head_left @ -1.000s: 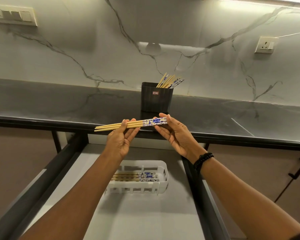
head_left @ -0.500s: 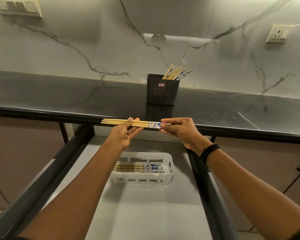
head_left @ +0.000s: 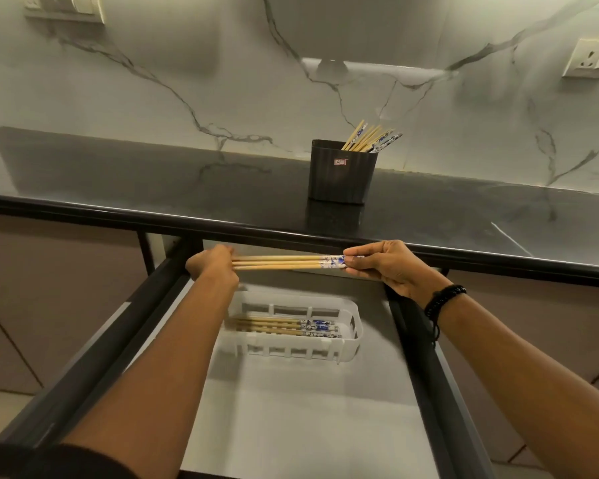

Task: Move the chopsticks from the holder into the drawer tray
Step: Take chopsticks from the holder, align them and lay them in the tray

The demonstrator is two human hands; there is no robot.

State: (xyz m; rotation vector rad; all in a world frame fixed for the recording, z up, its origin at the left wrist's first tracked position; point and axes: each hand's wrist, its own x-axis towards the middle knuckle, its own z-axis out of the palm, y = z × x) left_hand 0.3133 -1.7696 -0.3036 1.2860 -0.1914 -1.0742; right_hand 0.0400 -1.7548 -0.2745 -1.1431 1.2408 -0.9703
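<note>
I hold a small bundle of wooden chopsticks (head_left: 284, 263) with blue-patterned tops level, just below the counter's front edge and above the open drawer. My left hand (head_left: 212, 265) grips the plain tips, and my right hand (head_left: 388, 264) pinches the patterned ends. Below them a white slotted tray (head_left: 355, 331) sits in the drawer with several chopsticks (head_left: 284, 327) lying in it. On the counter stands the black holder (head_left: 341, 172) with several more chopsticks (head_left: 370, 140) leaning to its right.
The dark counter (head_left: 153, 178) runs across the view with a marble wall behind it. The drawer has black side rails (head_left: 426, 368) and a pale floor (head_left: 301, 420). Wall sockets (head_left: 586, 62) sit high on the right and upper left.
Both hands have carried the bundle down from counter level to below the counter edge, over the drawer. My left hand has slid out to the chopstick tips and closed on them.
</note>
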